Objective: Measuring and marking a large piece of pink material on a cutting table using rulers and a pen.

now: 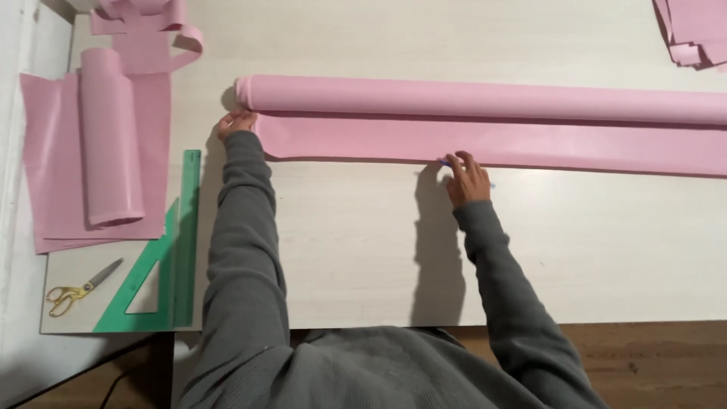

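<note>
A long pink roll of sheet material (485, 100) lies across the pale table (363, 250), with an unrolled flap (492, 144) spread toward me. My left hand (236, 123) rests at the roll's left end, fingers on the corner of the flap. My right hand (466, 178) sits at the flap's near edge around the middle, holding a thin blue pen (447, 163) whose tip touches the edge. Both arms wear grey sleeves.
A green triangle ruler (163, 257) lies at the left, with gold-handled scissors (76, 288) beside it. A short pink roll (110, 136) rests on pink sheets at far left. More pink offcuts (697, 34) sit at the top right. Brown floor shows below the table edge.
</note>
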